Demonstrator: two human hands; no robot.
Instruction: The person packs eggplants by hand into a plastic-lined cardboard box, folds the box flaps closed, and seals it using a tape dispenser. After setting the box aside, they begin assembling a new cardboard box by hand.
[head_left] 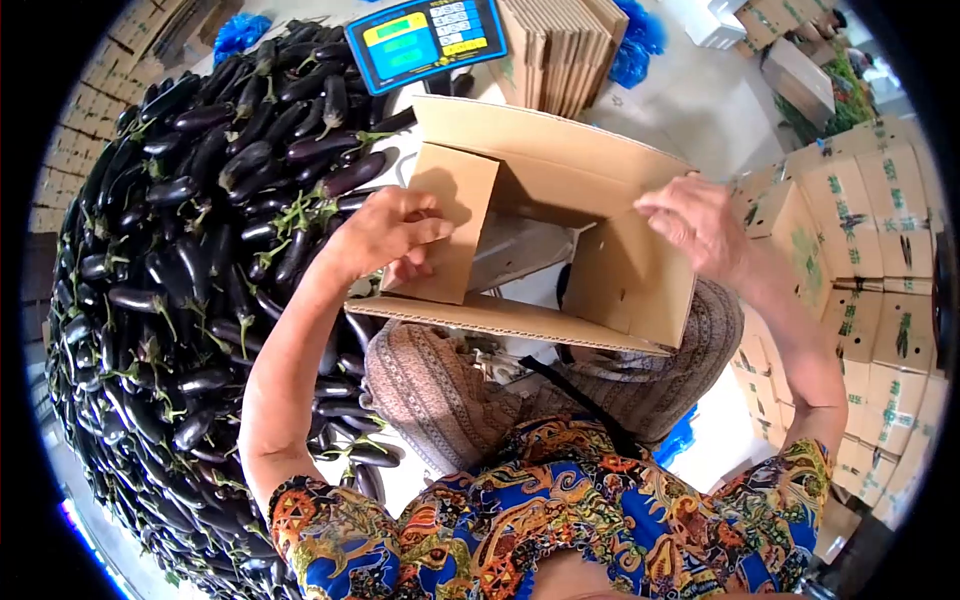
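Observation:
An open cardboard box (630,275) stands between my knees, its flaps folded out at different angles. Through its middle I see a gap with pale floor below. My left hand (395,235) is at the box's left short flap, fingers bent over the flap and its outer edge. On the opposite side my right hand (700,220) has its fingers curled at the far right corner, by the long back flap; part of its grip is hidden. A large heap of dark purple eggplants (190,310) lies beside my left arm.
Behind the box stands a scale with a blue display panel (425,45). Flattened cardboard boxes (560,50) lean upright next to it, near a blue plastic bag (637,45). Stacked printed cartons (860,280) rise at the right, and more cartons (75,130) line the far left.

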